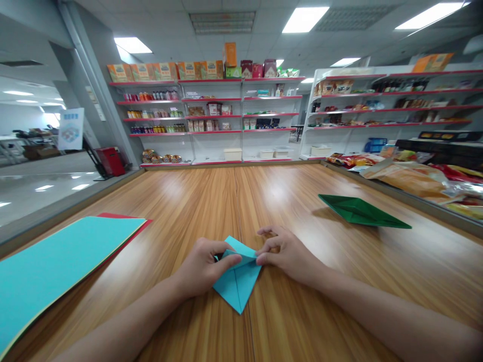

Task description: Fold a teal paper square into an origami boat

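Note:
A folded blue sheet of paper (pixel 238 287), roughly diamond-shaped with a crease down its middle, lies on the wooden table in front of me. My left hand (pixel 206 264) grips its upper left part, thumb on top and forefinger behind a raised flap. At the right corner, my right hand (pixel 285 254) pinches the paper's edge between thumb and forefinger, its other fingers curled loosely above. Some of the left fingers are hidden behind the hand. A folded green paper boat shape (pixel 358 210) rests farther off to the right, apart from both hands.
A stack of coloured paper sheets (pixel 71 251), blue on top with red beneath, lies at the table's left. Packaged snacks (pixel 411 178) are heaped beyond the right edge. Stocked shelves (pixel 211 115) stand behind the wooden table (pixel 188 201). A red box (pixel 110 161) is on the floor at left.

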{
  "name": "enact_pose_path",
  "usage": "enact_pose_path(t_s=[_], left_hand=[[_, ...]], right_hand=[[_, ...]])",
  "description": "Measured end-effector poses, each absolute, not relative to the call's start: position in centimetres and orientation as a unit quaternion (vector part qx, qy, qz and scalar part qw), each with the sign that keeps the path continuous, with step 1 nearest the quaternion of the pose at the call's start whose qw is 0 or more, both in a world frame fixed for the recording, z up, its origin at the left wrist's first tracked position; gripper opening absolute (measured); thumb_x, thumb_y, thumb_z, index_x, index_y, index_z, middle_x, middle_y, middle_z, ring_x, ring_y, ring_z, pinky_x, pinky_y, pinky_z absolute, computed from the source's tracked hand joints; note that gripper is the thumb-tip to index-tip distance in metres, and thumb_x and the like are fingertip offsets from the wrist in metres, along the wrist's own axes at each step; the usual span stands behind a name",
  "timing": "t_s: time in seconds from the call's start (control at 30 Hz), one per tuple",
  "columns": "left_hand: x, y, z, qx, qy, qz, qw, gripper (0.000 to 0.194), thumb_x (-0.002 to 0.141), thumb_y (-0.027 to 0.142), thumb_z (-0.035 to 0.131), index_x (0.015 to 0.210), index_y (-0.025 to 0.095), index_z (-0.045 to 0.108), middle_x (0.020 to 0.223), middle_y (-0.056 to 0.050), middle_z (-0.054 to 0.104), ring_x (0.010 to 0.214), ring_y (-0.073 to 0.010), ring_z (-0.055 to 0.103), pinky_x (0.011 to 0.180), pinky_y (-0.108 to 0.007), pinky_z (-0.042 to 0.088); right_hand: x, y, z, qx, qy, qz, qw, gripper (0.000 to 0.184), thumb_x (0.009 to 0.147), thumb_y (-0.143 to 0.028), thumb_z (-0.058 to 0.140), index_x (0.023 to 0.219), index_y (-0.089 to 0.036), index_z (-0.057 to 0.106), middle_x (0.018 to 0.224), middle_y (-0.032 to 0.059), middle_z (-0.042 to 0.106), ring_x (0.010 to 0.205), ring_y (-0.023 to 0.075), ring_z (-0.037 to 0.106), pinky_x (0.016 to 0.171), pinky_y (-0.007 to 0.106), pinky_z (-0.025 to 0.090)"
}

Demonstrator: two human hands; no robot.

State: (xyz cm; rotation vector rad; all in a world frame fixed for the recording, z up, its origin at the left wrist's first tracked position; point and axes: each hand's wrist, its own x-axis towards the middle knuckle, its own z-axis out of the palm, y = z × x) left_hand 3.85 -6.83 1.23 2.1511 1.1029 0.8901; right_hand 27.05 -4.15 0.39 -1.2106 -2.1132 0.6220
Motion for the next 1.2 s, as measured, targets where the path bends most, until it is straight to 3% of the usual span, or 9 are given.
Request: enact_pose_path(t_s=[0.1, 0.23, 0.33, 0.5, 0.73, 0.93, 1.07, 1.13, 1.2], left_hand=[[3.7, -6.6, 1.2, 0.769, 0.424, 0.345, 0.333, 0.039, 0.084, 0.043, 0.057, 0.060, 0.013, 0.060, 0.055, 0.003, 0.038, 0.053, -0.0099, 0.035, 0.048, -0.021, 0.026], [3.6, -6.5, 1.1, 0.743, 0.432, 0.347, 0.376, 0.039, 0.082, 0.045, 0.058, 0.060, 0.012, 0.059, 0.057, 0.003, 0.038, 0.055, -0.0104, 0.035, 0.049, -0.022, 0.026], [3.6, -6.4, 1.0, 0.736, 0.432, 0.347, 0.388, 0.038, 0.082, 0.045, 0.059, 0.062, 0.012, 0.060, 0.057, 0.003, 0.038, 0.056, -0.0106, 0.035, 0.049, -0.022, 0.026], [3.6, -6.3, 1.1, 0.730, 0.425, 0.343, 0.411, 0.037, 0.081, 0.045, 0.060, 0.063, 0.012, 0.061, 0.056, 0.003, 0.040, 0.054, -0.0104, 0.036, 0.049, -0.021, 0.027], [3.7, -6.4, 1.2, 0.708, 0.424, 0.369, 0.428, 0.034, 0.081, 0.044, 0.062, 0.072, 0.013, 0.069, 0.062, 0.000, 0.055, 0.059, -0.0129, 0.047, 0.053, -0.022, 0.035], [4.1, -6.8, 1.4, 0.666, 0.421, 0.399, 0.469, 0.026, 0.077, 0.040, 0.069, 0.082, 0.014, 0.072, 0.076, -0.005, 0.067, 0.069, -0.0169, 0.057, 0.060, -0.024, 0.042], [4.4, -6.8, 1.2, 0.629, 0.413, 0.404, 0.520, 0.035, 0.076, 0.040, 0.071, 0.104, 0.018, 0.066, 0.075, -0.004, 0.066, 0.059, -0.0145, 0.057, 0.052, -0.022, 0.041], [4.4, -6.9, 1.1, 0.634, 0.402, 0.411, 0.518, 0.038, 0.075, 0.039, 0.072, 0.108, 0.020, 0.064, 0.090, -0.006, 0.065, 0.062, -0.0144, 0.059, 0.055, -0.024, 0.044], [4.4, -7.0, 1.1, 0.660, 0.392, 0.430, 0.476, 0.033, 0.074, 0.038, 0.073, 0.102, 0.020, 0.068, 0.113, -0.010, 0.058, 0.084, -0.0205, 0.062, 0.070, -0.030, 0.049]], right_hand=[[27.3, -3.8, 0.3, -0.460, -0.781, 0.236, 0.351, 0.028, 0.086, -0.035, 0.059, 0.067, -0.019, 0.073, 0.099, 0.0088, 0.062, 0.094, 0.0203, 0.060, 0.084, 0.036, 0.047], [27.1, -4.5, 0.5, -0.401, -0.809, 0.241, 0.355, 0.016, 0.078, -0.036, 0.069, 0.086, -0.022, 0.074, 0.105, 0.0072, 0.059, 0.102, 0.0207, 0.057, 0.088, 0.035, 0.045], [26.7, -5.0, 0.6, -0.395, -0.828, 0.225, 0.329, 0.009, 0.075, -0.030, 0.072, 0.073, -0.021, 0.073, 0.106, 0.0067, 0.059, 0.102, 0.0214, 0.056, 0.089, 0.035, 0.043], [26.8, -4.5, 0.5, -0.430, -0.790, 0.221, 0.376, 0.043, 0.095, -0.031, 0.043, 0.062, -0.017, 0.065, 0.078, 0.0050, 0.062, 0.077, 0.0160, 0.060, 0.072, 0.030, 0.045], [26.3, -5.7, 1.0, -0.383, -0.837, 0.235, 0.313, 0.018, 0.083, -0.037, 0.064, 0.085, -0.021, 0.072, 0.077, 0.0021, 0.063, 0.070, 0.0146, 0.057, 0.063, 0.026, 0.043], [26.3, -5.4, 0.7, -0.430, -0.781, 0.319, 0.320, 0.022, 0.083, -0.040, 0.063, 0.082, -0.021, 0.074, 0.071, 0.0003, 0.066, 0.066, 0.0142, 0.057, 0.058, 0.025, 0.041], [26.3, -5.5, 0.8, -0.420, -0.762, 0.374, 0.320, 0.028, 0.086, -0.044, 0.057, 0.086, -0.021, 0.073, 0.077, 0.0002, 0.070, 0.071, 0.0153, 0.060, 0.062, 0.026, 0.042], [26.1, -5.8, 1.0, -0.417, -0.765, 0.377, 0.315, 0.027, 0.085, -0.044, 0.058, 0.086, -0.021, 0.073, 0.078, -0.0001, 0.070, 0.071, 0.0156, 0.060, 0.063, 0.026, 0.043], [26.0, -6.1, 1.0, -0.422, -0.759, 0.378, 0.321, 0.026, 0.085, -0.043, 0.059, 0.085, -0.021, 0.074, 0.077, -0.0001, 0.070, 0.072, 0.0160, 0.060, 0.064, 0.026, 0.043]])
